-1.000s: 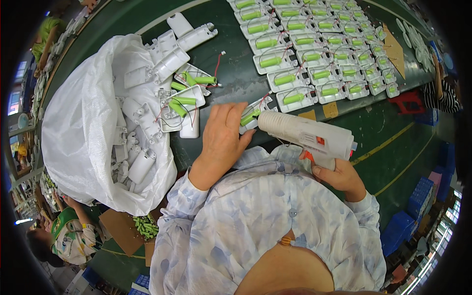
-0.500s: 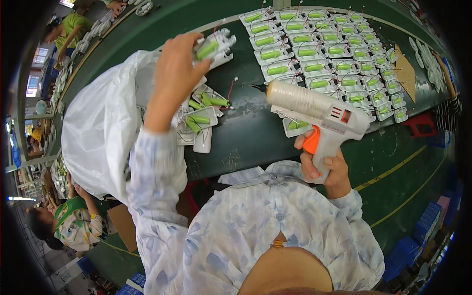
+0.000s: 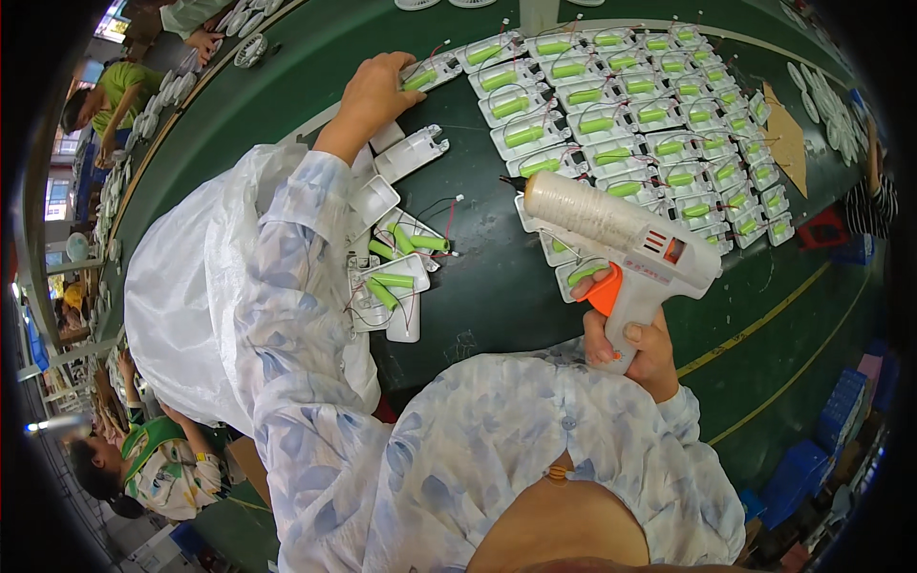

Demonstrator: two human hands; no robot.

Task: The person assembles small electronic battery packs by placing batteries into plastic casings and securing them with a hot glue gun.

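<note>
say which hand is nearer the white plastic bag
Left: the left hand is beyond the plastic bag; the right hand, gripping the glue gun, is far to the bag's right.

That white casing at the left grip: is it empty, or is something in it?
Not empty: a green cylinder lies lengthwise in the casing, in plain view.

A flat tan cardboard piece (image 3: 785, 143) lies near the right end of the bench (image 3: 478, 310), with white oval parts (image 3: 833, 113) farther toward that end. Off the near right corner are a red plastic item (image 3: 823, 229), blue crates (image 3: 795, 473) and yellow floor lines (image 3: 755, 329). A person in a lime top (image 3: 124, 88) is beyond the left edge.
</note>
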